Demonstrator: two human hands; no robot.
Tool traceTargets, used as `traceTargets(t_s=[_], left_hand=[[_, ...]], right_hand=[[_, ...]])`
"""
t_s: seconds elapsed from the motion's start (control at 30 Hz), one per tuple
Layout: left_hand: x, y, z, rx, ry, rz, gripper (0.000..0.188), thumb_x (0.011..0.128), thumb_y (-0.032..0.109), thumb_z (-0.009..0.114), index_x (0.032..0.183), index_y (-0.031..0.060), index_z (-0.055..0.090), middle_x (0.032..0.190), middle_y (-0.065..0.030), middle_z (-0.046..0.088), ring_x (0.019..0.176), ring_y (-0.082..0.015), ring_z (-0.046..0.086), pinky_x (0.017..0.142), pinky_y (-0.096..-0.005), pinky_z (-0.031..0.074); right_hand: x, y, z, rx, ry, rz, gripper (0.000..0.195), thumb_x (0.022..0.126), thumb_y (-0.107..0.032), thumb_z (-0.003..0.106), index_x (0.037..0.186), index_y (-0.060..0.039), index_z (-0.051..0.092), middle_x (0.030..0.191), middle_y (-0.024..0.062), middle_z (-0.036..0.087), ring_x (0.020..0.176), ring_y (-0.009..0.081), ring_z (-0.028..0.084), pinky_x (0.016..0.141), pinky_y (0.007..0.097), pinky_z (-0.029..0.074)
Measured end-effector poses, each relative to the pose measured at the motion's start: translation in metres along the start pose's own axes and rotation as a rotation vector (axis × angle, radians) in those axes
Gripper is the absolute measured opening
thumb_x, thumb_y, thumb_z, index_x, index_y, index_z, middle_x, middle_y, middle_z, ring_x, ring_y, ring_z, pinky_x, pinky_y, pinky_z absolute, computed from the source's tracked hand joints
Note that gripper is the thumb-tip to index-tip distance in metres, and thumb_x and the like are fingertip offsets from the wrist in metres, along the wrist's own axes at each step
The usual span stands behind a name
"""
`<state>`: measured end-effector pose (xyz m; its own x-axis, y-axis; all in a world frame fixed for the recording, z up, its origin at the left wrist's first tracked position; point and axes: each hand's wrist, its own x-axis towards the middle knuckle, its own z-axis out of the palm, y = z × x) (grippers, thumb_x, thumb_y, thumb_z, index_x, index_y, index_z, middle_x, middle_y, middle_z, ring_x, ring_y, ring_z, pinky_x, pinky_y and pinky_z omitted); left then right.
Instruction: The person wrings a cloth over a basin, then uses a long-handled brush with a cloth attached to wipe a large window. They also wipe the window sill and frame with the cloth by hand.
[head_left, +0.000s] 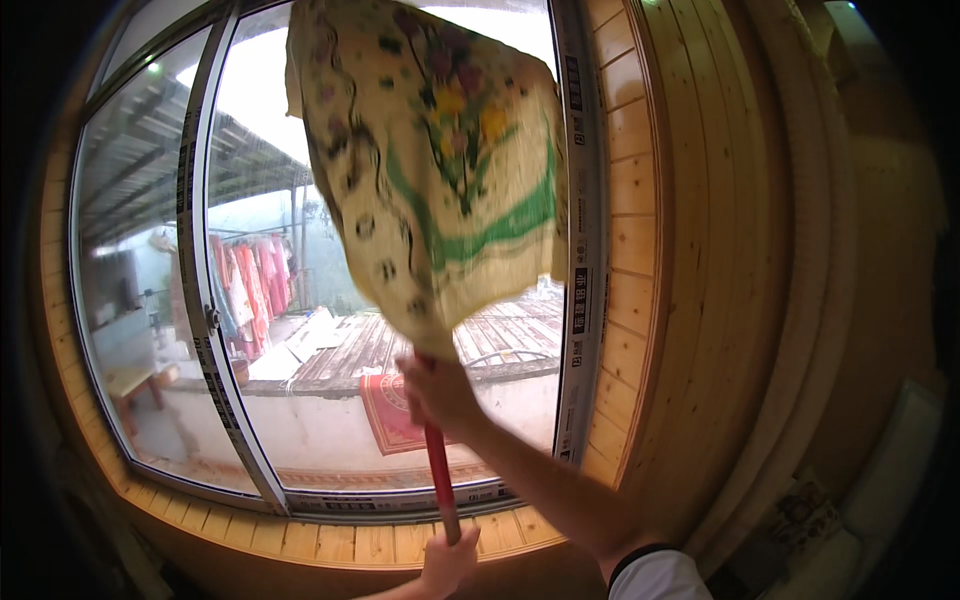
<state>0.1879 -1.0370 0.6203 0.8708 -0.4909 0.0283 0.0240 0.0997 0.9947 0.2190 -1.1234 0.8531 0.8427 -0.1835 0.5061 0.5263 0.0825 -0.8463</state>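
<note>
A red pole (439, 472) rises in front of me, leaning slightly to the left at its top. My right hand (448, 397) grips it high up, just below a hanging cloth. Lower down, my left hand (451, 559) is closed around the pole's pale bottom end. The cream floral cloth (487, 172), with yellow flowers and a green ribbon pattern, hangs over the upper part of the pole and hides its top. It spreads across the right glass pane (330, 427) of a sliding window; whether it touches the glass is hard to tell.
Wood planks line the window surround (626, 225), and the metal frame (577, 315) bears printed film. A window latch (214, 318) sits on the middle upright. Folded curtain fabric (810, 247) hangs at the right. Outside are hanging clothes (255, 277) and a red mat (390, 420) over a low wall.
</note>
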Motion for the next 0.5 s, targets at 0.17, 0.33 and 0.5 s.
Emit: traceTargets(t_s=[0.17, 0.33, 0.5], left_hand=[[0.019, 0.117, 0.044, -0.329, -0.568, 0.212, 0.010, 0.093, 0.013, 0.045, 0.089, 0.0037, 0.041, 0.059, -0.0048, 0.046, 0.047, -0.0151, 0.049, 0.042, -0.0262, 0.040], [0.034, 0.169, 0.084, -0.311, -0.552, 0.335, 0.026, 0.095, 0.025, 0.043, 0.079, 0.0055, 0.041, 0.051, -0.0039, 0.043, 0.037, -0.0147, 0.045, 0.035, -0.0264, 0.037], [0.030, 0.142, 0.101, -0.166, -0.333, 0.350, 0.037, 0.097, 0.031, 0.039, 0.069, 0.0074, 0.037, 0.047, -0.0033, 0.040, 0.033, -0.0134, 0.040, 0.031, -0.0263, 0.034]], right_hand=[[0.059, -0.117, -0.016, 0.106, -0.139, -0.031, 0.019, 0.085, -0.018, 0.058, 0.086, -0.0148, 0.039, 0.050, -0.0039, 0.035, 0.035, 0.0072, 0.028, 0.033, 0.0242, 0.024], [0.086, -0.176, -0.044, 0.043, -0.188, -0.108, 0.023, 0.086, -0.019, 0.056, 0.075, -0.0160, 0.036, 0.050, -0.0056, 0.032, 0.037, 0.0064, 0.030, 0.036, 0.0239, 0.026], [0.076, -0.149, -0.058, 0.035, -0.157, -0.043, 0.025, 0.085, -0.018, 0.056, 0.071, -0.0154, 0.035, 0.049, -0.0062, 0.032, 0.037, 0.0062, 0.030, 0.036, 0.0250, 0.028]])
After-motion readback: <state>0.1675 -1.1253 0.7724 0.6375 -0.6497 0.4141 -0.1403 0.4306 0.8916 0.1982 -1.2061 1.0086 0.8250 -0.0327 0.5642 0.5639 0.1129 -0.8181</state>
